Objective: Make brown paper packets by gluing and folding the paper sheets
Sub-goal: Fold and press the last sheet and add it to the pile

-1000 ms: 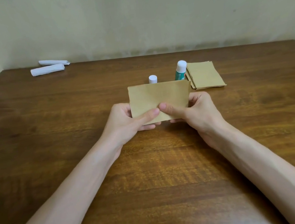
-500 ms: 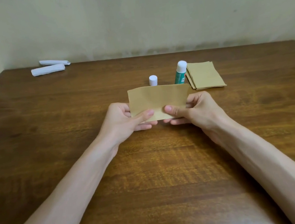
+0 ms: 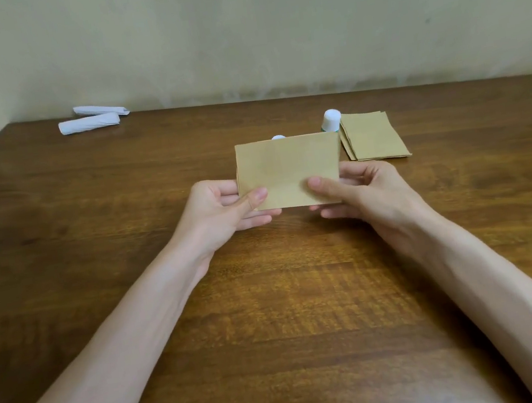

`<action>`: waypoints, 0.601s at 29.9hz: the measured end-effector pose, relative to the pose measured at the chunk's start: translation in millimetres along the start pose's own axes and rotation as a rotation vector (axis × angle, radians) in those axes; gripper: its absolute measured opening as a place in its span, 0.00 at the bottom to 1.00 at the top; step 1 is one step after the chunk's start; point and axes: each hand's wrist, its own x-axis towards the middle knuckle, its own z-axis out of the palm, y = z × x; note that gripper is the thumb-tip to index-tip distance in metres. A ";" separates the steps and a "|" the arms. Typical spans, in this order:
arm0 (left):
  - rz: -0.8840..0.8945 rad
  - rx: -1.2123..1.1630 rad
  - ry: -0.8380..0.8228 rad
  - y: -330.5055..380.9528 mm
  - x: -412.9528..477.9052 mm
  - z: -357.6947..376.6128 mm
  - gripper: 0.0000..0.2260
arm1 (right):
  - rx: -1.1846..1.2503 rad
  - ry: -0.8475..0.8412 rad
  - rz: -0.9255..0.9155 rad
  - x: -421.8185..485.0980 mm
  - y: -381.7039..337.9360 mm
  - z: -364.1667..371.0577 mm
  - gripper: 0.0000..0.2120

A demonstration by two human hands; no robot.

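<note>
Brown packet (image 3: pixel 287 171) half hiding glue stick (image 3: pixel 331 120), paper stack (image 3: pixel 375 138) beside

Plain room, likely home: wooden table (image 3: pixel 95 259), bare cream wall (image 3: pixel 234 35).

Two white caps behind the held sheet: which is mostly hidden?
The left cap: only its top peeks over the sheet. The right cap, beside the paper stack, shows whole, with green below it.

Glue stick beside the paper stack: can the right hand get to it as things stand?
Probably not yet: the right hand and left hand both pinch the folded paper, which is held up in front of the glue stick. Once freed, the path looks unblocked.
</note>
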 end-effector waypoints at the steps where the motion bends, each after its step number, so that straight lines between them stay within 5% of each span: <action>1: 0.005 -0.004 -0.017 0.3 -1.1 1.0 0.11 | -0.001 -0.013 0.000 0.9 2.2 1.4 0.14; 18: -0.087 0.086 -0.078 -1.0 -3.1 1.5 0.15 | -0.110 -0.013 0.003 1.8 10.1 7.3 0.10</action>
